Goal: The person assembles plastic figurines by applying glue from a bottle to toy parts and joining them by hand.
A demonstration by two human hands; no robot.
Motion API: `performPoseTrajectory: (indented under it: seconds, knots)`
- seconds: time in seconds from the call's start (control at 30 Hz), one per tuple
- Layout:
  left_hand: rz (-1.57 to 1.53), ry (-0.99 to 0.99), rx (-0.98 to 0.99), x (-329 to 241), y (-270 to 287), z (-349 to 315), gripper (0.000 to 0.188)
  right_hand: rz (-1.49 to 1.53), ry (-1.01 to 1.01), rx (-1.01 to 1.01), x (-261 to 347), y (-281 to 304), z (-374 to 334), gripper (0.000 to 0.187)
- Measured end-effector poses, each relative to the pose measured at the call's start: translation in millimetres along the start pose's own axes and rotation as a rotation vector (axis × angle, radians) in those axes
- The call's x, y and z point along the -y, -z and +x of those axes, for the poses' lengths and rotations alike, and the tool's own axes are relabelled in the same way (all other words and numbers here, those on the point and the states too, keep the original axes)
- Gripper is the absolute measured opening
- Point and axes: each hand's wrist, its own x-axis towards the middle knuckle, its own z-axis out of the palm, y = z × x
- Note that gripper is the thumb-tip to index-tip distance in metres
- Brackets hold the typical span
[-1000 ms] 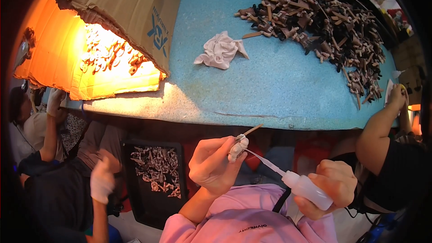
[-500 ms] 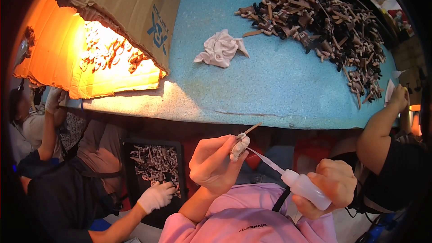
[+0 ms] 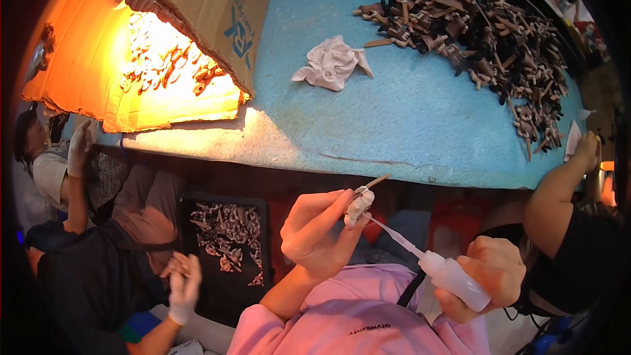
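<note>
My left hand (image 3: 322, 231) pinches a small pale figurine (image 3: 359, 208) with a thin wooden stick poking out of its top. In my right hand (image 3: 488, 276) is a white squeeze bottle (image 3: 453, 279), tilted so its long thin nozzle points up and left. The nozzle's tip meets or nearly meets the figurine's lower right side; contact is too small to tell. Both hands are just off the near edge of the blue table (image 3: 315, 128), above my lap.
A crumpled pale cloth (image 3: 334, 64) and a large heap of figurines (image 3: 473, 46) lie on the table. A brightly lit cardboard box (image 3: 204, 20) stands at left. A co-worker's gloved hand (image 3: 183, 292) is beside a black tray (image 3: 227, 200) of small parts. Another person's arm (image 3: 559, 174) is at right.
My hands, the figurine and the bottle have shifted slightly right in the picture, as the view moved a little. The left co-worker's gloved hand has come out of the black tray.
</note>
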Motion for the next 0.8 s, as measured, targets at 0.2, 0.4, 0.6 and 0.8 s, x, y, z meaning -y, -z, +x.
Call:
performPoseTrajectory:
  seconds: [0.2, 0.4, 0.6, 0.8]
  knots:
    - [-0.017, 0.008, 0.0, 0.9, -1.2, -0.9, 0.035, 0.036, 0.022, 0.085, -1.2, -2.0, 4.1, 0.035]
    - [-0.026, 0.009, -0.004, 3.3, -0.3, -2.1, 0.035, 0.053, -0.024, 0.038, 0.2, -8.9, -0.6, 0.033]
    - [-0.015, 0.022, -0.005, 2.6, 0.2, -2.2, 0.035, 0.03, 0.014, 0.09, -1.9, -2.6, 2.4, 0.034]
    - [0.011, 0.049, 0.037, -0.8, 2.2, -1.0, 0.031, 0.02, 0.007, 0.066, -2.9, -1.4, 1.1, 0.033]
